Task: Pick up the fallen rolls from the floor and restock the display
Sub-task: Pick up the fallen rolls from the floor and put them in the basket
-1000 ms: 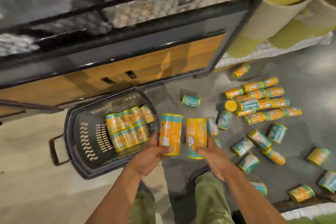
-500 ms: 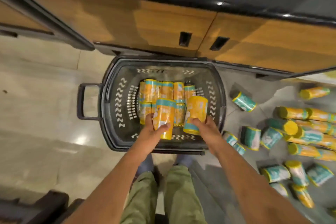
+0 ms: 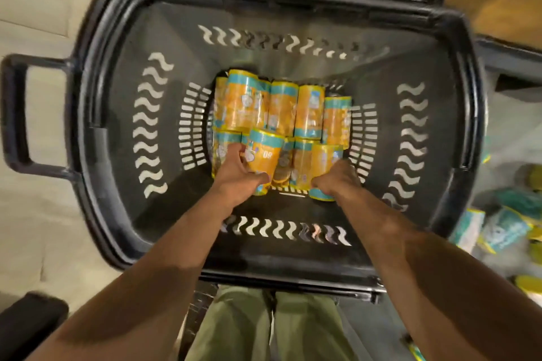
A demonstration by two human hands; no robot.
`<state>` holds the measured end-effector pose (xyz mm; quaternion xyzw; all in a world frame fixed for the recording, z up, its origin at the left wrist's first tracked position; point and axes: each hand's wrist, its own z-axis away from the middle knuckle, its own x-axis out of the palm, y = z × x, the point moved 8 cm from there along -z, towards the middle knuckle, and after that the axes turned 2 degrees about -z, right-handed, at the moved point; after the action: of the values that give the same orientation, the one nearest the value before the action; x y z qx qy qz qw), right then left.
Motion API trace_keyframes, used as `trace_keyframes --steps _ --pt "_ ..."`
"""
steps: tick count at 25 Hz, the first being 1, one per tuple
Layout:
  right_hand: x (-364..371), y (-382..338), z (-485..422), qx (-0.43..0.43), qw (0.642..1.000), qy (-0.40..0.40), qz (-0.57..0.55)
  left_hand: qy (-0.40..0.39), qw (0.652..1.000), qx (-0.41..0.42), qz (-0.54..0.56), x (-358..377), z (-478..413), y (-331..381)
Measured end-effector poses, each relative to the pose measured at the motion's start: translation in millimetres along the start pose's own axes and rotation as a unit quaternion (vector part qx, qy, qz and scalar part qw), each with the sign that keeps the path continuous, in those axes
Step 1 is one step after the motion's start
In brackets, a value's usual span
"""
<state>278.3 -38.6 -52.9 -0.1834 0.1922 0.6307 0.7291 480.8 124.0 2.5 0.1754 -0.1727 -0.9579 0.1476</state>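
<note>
One roll (image 3: 264, 152) each: left hand (image 3: 234, 174), right hand (image 3: 337, 179).

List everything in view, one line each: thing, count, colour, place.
basket: one, black, on the floor ahead
rolls in basket: roughly ten, orange and teal, packed on its bottom
left-hand roll: one, orange and teal, tilted over the packed ones
right-hand roll: one, orange and teal, pack's right front
fallen rolls: several, teal and yellow, blurred, floor at right
cabinet: one, wood-brown, beyond the basket
dark object: one, black, bottom left
trousers: green, bottom centre
left hand: grips its roll
right hand: grips its roll
</note>
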Motion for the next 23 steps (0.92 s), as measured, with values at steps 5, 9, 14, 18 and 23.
trace_keyframes --steps 5,9,14,18,23 --pt "6.3 -3.9 -12.7 -0.027 0.996 -0.010 0.086 -0.004 0.998 0.012 -0.054 5.4 -26.2 -12.7" --pt "-10.8 -6.4 -7.2 -0.016 0.991 -0.037 0.131 0.003 0.997 0.015 -0.071 4.4 -26.8 -8.9" --pt "-9.4 -2.5 -9.2 -0.012 0.998 -0.029 0.047 0.000 0.997 0.018 -0.080 5.7 -26.3 -7.4" --pt "2.5 8.7 -11.9 0.000 0.999 0.033 -0.007 0.003 0.998 0.011 -0.062 7.8 -33.2 -10.8" --pt "8.0 8.8 -13.5 -0.009 0.999 0.031 0.006 -0.006 0.999 -0.004 -0.052 5.7 -39.9 -27.0"
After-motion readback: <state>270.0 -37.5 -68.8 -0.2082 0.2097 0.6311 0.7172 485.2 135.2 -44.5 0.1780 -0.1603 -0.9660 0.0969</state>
